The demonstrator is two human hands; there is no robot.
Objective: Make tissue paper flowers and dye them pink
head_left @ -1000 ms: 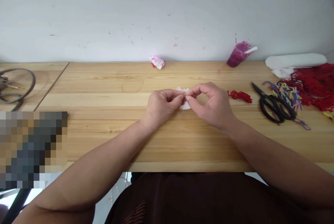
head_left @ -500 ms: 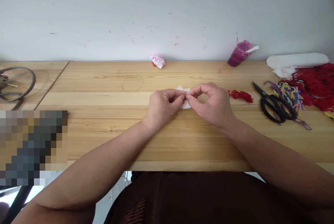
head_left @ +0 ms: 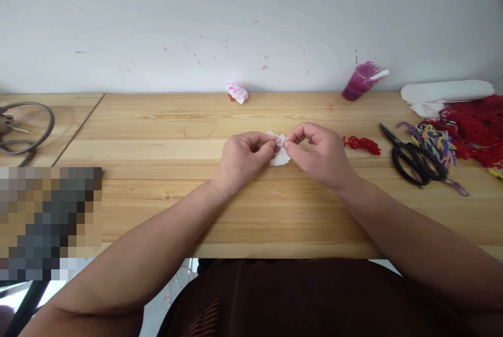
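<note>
Between my hands is a small crumpled piece of white tissue [head_left: 280, 156], close above the wooden table or touching it; I cannot tell which. My left hand [head_left: 247, 156] pinches its left side between thumb and index finger. On the other side my right hand [head_left: 318, 151] pinches the tissue too, its thumb and index finger forming a loop. The fingertips of both hands are a little apart, with gathered tissue showing between them. Just right of my right hand lies a short bundle of red yarn [head_left: 363, 144].
Black scissors [head_left: 416, 159] lie at the right, beside multicoloured yarn scraps [head_left: 440, 140] and a red yarn heap [head_left: 477, 130]. A white roll [head_left: 448, 90] and a purple-stained cup [head_left: 359, 83] stand near the wall. A pink-spotted tissue wad [head_left: 238, 92] sits back centre; a cable [head_left: 51, 117] is left.
My fingertips have drawn slightly apart, the left hand moving a little left and the right hand a little right. More of the tissue shows between them.
</note>
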